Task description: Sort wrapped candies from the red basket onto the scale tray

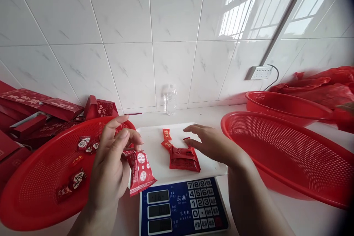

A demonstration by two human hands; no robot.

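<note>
My left hand (109,166) is closed on a red candy packet (141,169) with white round double-happiness marks, held at the left front of the scale. My right hand (208,143) hovers over the right side of the white scale pan (212,165), thumb and fingers apart and nothing visibly gripped. Just by its fingertips shows a bit of a small red wrapper (187,138), mostly hidden. On the pan lie a larger dark red packet (184,159) and two small red candies (166,134), one partly tucked behind it. The blue scale panel (181,210) faces me with its number keys.
A red perforated basket (35,162) with several wrapped candies stands on the left, red boxes (61,108) behind it. Two red baskets (279,155) stand on the right, near red plastic bags (318,84). A clear bottle (171,101) stands against the tiled wall, below a power strip (260,72).
</note>
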